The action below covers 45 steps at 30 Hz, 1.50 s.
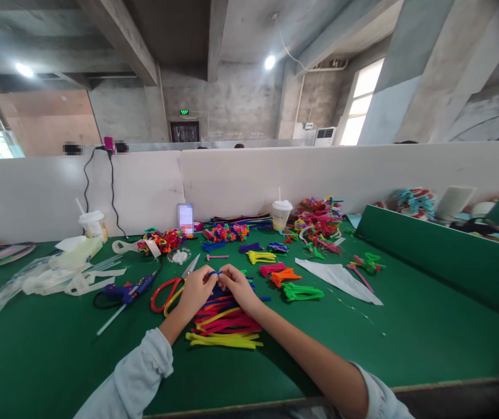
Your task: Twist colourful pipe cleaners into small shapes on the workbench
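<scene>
Fingertips of my left hand point(199, 286) and my right hand point(235, 283) pinch a short dark blue pipe cleaner point(216, 273) between them, close together. Beneath my hands lies a pile of loose pipe cleaners in pink point(236, 320), yellow point(227, 340), orange and blue. Red-and-yellow-handled scissors point(166, 295) rest just left of my left hand, blades pointing away. To the right of my right hand sit small bundles of bent pipe cleaners: yellow point(261, 257), pink point(272, 269), orange point(285, 277) and green point(302, 292).
A blue glue gun point(131, 291) and clear plastic strips point(53, 276) lie at left. Two lidded cups point(281, 215) and a propped phone point(185, 219) stand near the white partition point(249, 180). White paper point(339, 279) lies at right, before a green divider point(441, 256).
</scene>
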Available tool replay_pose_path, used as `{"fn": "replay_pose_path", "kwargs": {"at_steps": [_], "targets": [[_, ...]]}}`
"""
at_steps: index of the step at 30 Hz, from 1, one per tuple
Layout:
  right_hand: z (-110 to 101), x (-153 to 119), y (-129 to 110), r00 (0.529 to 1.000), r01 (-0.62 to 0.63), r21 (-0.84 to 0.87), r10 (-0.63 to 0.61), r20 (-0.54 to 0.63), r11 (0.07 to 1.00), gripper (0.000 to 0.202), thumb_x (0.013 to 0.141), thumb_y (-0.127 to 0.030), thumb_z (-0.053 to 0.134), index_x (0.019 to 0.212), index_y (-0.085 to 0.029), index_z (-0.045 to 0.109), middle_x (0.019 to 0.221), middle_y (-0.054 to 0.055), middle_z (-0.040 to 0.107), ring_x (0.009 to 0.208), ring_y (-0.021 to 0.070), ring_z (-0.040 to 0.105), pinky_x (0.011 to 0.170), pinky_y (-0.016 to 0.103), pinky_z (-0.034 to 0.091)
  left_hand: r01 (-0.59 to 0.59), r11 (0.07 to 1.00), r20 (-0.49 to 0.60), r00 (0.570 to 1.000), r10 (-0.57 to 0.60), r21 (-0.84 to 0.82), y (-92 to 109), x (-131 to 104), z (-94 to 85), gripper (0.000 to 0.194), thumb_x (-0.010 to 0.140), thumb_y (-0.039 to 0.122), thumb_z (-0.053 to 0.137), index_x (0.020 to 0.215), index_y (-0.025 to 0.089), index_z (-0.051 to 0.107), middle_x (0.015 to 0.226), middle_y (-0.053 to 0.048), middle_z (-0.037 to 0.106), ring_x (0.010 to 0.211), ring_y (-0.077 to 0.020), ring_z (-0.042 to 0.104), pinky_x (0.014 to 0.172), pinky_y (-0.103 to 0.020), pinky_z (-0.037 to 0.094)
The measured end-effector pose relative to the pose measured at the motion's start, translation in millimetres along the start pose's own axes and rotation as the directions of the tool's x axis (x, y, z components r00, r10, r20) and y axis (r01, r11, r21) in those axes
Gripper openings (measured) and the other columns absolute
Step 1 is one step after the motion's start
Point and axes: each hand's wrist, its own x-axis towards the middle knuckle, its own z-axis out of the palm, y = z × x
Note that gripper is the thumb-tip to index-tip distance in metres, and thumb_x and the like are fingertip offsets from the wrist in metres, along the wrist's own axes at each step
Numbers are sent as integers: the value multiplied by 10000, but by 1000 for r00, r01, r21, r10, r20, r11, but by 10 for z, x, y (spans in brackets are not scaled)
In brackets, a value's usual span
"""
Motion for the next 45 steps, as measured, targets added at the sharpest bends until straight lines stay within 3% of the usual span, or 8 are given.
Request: {"fn": "replay_pose_path", "kwargs": {"at_steps": [14, 19, 29, 33, 36, 40, 42, 45], "targets": [[4, 17, -16, 992, -124, 262, 110, 66, 957, 209, 640, -325, 649, 672, -168, 516, 558, -38, 528, 527, 87, 464, 548, 225, 348, -2, 999, 31, 1000, 4, -48, 8, 29, -24, 151, 730, 265, 457, 653, 180, 555, 565, 38, 563, 440, -93, 523, 484, -205, 410], [-80, 35, -45, 937, -335, 435, 247, 248, 835, 227, 646, -333, 652, 712, -140, 553, 574, -16, 557, 521, 86, 500, 554, 221, 381, -85, 996, -7, 996, 85, -27, -53, 24, -10, 144, 737, 268, 470, 700, 189, 585, 630, 18, 577, 512, -105, 528, 524, -208, 416], [-97, -12, -108, 851, -497, 451, 316, 419, 742, 271, 621, -343, 699, 713, -140, 546, 598, -31, 555, 527, 68, 501, 589, 221, 392, -191, 980, -37, 981, 193, 46, 21, -3, -41, 156, 735, 267, 464, 681, 198, 593, 676, -8, 594, 663, -144, 533, 629, -234, 402], [-69, -20, -149, 893, -391, 343, 261, 367, 854, 297, 619, -386, 686, 673, -149, 516, 580, -36, 517, 517, 69, 463, 565, 217, 355, -154, 988, -61, 986, 155, 27, 46, -2, -52, 157, 714, 275, 481, 622, 195, 580, 591, 7, 567, 584, -133, 517, 581, -225, 382], [-52, -14, -182, 966, -142, 96, 117, 229, 985, 286, 665, -413, 630, 627, -168, 488, 546, -47, 462, 508, 76, 400, 527, 216, 304, -62, 998, -38, 997, 61, -17, 42, 2, -48, 159, 717, 282, 479, 621, 193, 569, 517, 34, 534, 466, -110, 495, 516, -216, 368], [-48, -11, -229, 990, 139, -243, -133, 40, 960, 250, 691, -392, 597, 596, -190, 485, 556, -41, 429, 540, 98, 347, 514, 226, 264, -35, 999, -48, 998, 34, -16, 23, -1, -29, 167, 748, 273, 447, 654, 193, 559, 525, 47, 519, 428, -97, 495, 487, -209, 365], [-64, -8, -238, 994, 86, -207, -71, 78, 975, 263, 699, -408, 585, 590, -189, 488, 531, -42, 431, 520, 96, 357, 505, 227, 266, -106, 993, -70, 992, 109, 43, 7, -6, -21, 165, 762, 256, 441, 668, 194, 561, 577, 30, 539, 487, -107, 513, 516, -214, 376], [-113, -1, -228, 950, -178, -10, 174, 258, 984, 313, 693, -437, 588, 567, -166, 493, 474, -49, 437, 459, 77, 382, 481, 218, 275, -271, 942, -56, 956, 287, 198, -36, -14, -19, 149, 779, 223, 445, 706, 194, 572, 676, -10, 571, 642, -140, 532, 614, -234, 395]]}}
